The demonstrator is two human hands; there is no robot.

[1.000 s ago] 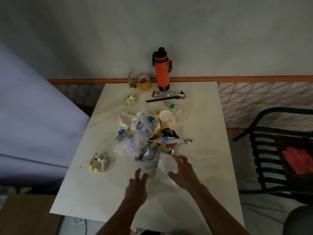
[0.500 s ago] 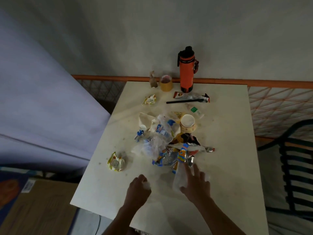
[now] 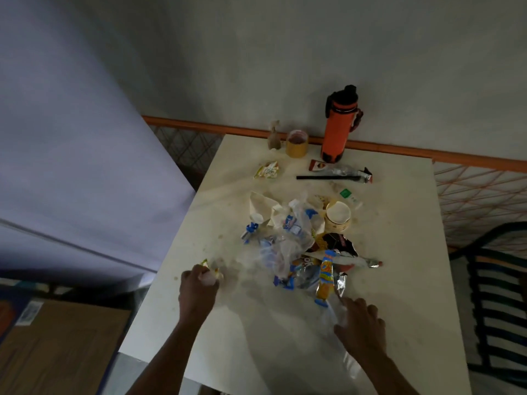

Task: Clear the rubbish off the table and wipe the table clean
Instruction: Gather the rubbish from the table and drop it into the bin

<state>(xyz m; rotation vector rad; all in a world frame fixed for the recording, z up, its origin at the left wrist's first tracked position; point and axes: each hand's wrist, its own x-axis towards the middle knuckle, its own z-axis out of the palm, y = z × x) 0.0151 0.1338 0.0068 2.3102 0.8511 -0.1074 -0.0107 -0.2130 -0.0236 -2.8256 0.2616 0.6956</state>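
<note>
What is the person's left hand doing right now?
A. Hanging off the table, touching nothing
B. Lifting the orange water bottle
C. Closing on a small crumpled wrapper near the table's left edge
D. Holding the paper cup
C: the left hand has its fingers curled round the small yellow-and-white crumpled wrapper by the left edge of the table, far from the orange water bottle and the paper cup.
</note>
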